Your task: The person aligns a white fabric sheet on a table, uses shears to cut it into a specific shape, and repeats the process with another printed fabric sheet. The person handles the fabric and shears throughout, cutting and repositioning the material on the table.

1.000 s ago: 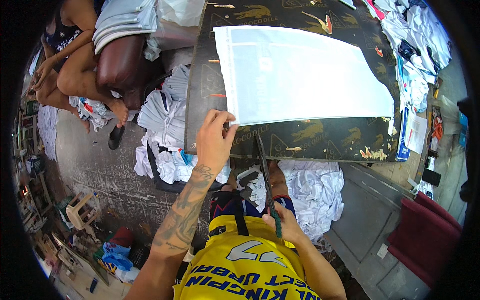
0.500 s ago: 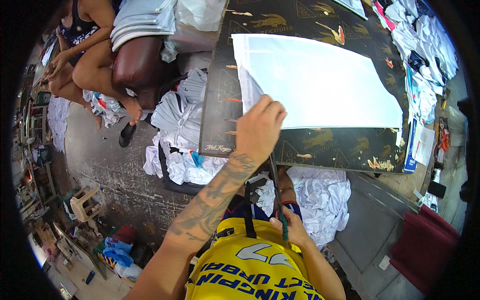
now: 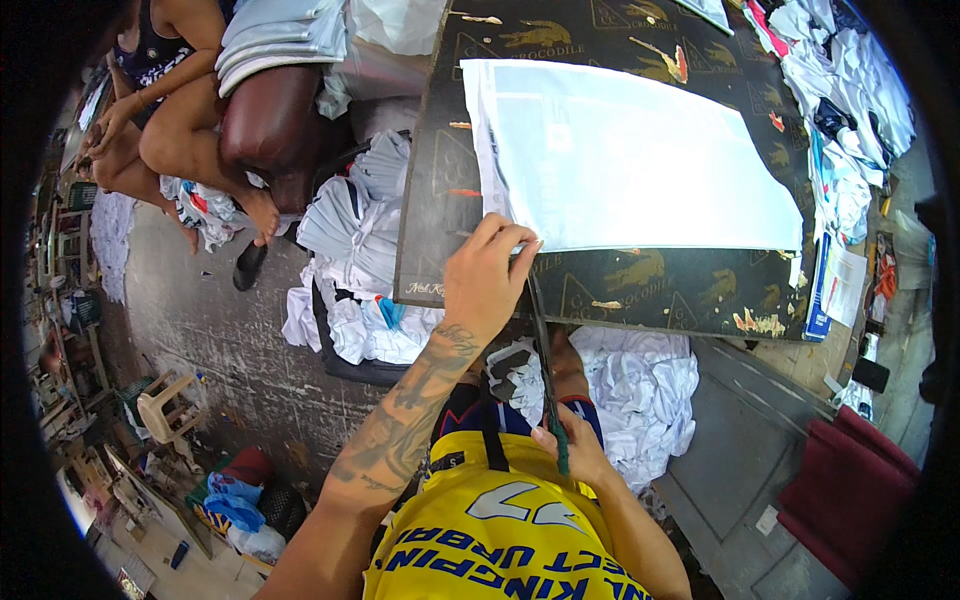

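A white cloth piece, one long side curved, lies flat on a dark printed board. My left hand is at its near left corner, with thumb and forefinger pinched on the cloth edge. A narrow strip along the cloth's left side looks folded or layered. Close to my body, my right hand is closed round the green-wrapped handle of a long, narrow dark tool. The tool points up towards the board's near edge, its tip near my left hand. I cannot make out its exact kind.
White cloth heaps lie below the board, left of it and along its right. At far left a person sits beside a maroon padded seat. A maroon cloth hangs at lower right.
My left hand has moved slightly left and down along the cloth's left edge to its near corner. The left strip lies differently. My right hand holds the tool almost in the same place.
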A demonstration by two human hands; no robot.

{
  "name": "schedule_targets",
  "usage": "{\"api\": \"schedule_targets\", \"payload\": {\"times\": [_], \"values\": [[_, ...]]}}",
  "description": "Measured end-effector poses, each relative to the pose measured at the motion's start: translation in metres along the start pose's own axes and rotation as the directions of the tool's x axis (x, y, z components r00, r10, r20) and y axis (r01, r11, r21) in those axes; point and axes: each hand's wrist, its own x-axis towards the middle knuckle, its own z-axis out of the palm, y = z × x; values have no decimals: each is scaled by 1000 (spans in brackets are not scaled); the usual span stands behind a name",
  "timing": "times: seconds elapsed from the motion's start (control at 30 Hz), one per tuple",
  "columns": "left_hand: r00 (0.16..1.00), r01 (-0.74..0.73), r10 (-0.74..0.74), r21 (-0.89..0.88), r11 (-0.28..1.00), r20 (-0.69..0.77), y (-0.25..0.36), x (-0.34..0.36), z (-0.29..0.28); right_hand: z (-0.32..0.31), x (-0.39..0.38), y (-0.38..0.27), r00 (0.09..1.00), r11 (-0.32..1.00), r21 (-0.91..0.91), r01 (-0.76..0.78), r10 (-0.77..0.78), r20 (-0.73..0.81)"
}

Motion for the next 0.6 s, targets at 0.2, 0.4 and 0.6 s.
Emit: {"api": "schedule_targets", "payload": {"times": [0.2, 0.4, 0.6], "values": [[790, 609, -607, -5, 793, 84, -19, -23, -43, 9, 15, -24, 999, 999, 20, -37, 36, 40], [703, 710, -583, -440, 550, 407, -34, -16, -50, 39, 49, -44, 999, 993, 111, -43, 39, 36], [611, 784, -666, -444, 434, 428, -30, -2, -44, 48, 61, -53, 999, 972, 232, -28, 20, 36]]}}
